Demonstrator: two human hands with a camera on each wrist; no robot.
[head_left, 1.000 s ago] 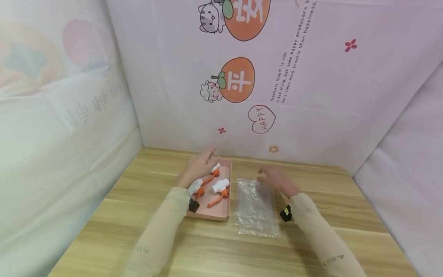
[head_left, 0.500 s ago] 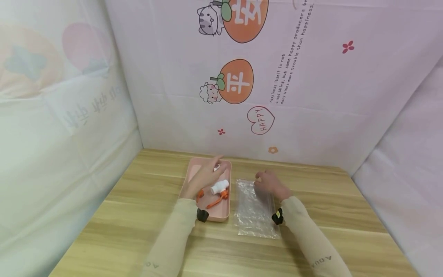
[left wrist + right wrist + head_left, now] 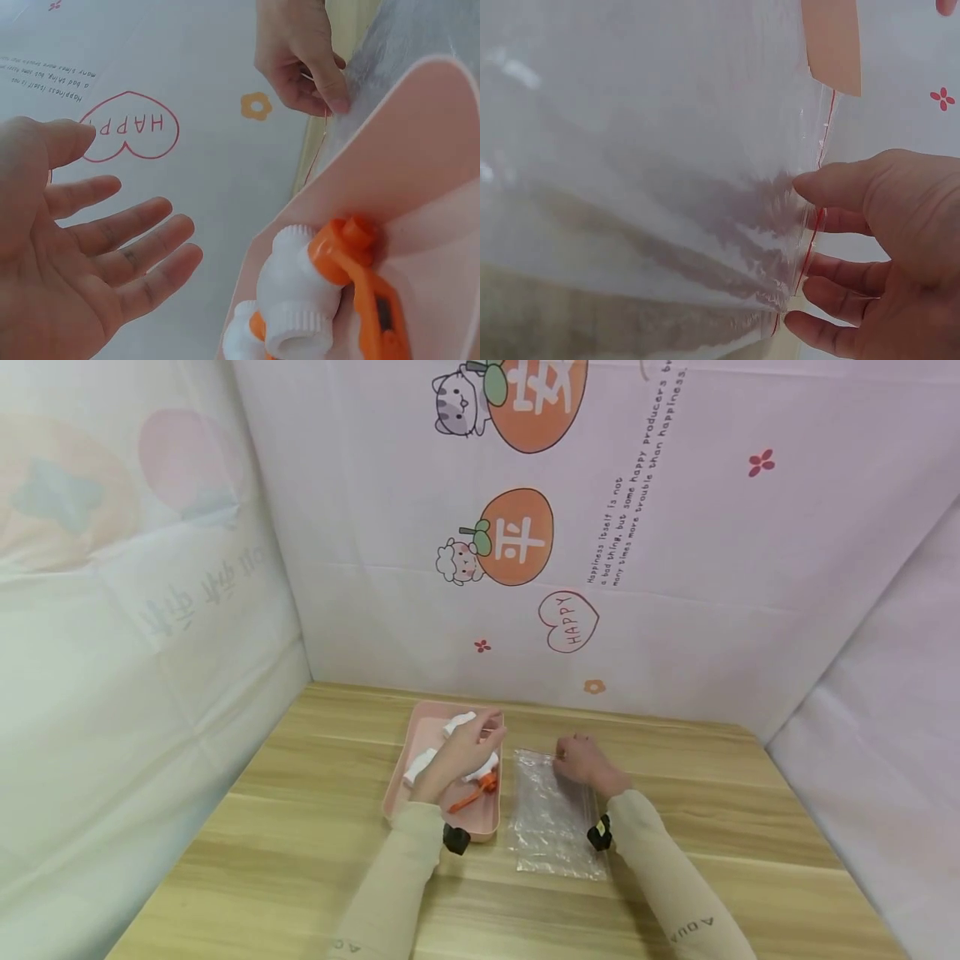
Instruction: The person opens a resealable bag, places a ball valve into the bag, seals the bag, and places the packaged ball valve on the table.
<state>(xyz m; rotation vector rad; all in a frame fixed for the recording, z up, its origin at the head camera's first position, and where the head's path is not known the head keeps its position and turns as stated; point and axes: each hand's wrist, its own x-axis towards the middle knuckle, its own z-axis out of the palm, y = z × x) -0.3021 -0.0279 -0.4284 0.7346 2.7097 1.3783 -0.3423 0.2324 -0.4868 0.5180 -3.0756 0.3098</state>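
Observation:
My right hand (image 3: 590, 766) pinches the zip edge of a clear zip-lock bag (image 3: 551, 831) between thumb and fingers. In the right wrist view, creases spread through the plastic from that thumb, and a red line runs along the zip. The bag lies flat on the table, its far edge under my fingers. My left hand (image 3: 97, 277) is over the right side of a pink tray (image 3: 401, 768), fingers spread and holding nothing. Inside lie several white plastic ball valves (image 3: 292, 289) with orange handles, partly covered by the left hand and forearm in the head view.
The wooden table (image 3: 270, 843) reaches a white printed cloth wall (image 3: 390, 610) close behind the tray and bag. More cloth hangs at the left and right sides. The tray stands just left of the bag.
My left hand has moved right across the tray, uncovering the valves at its left. My right hand has come in leftward and taken hold of the bag's far edge.

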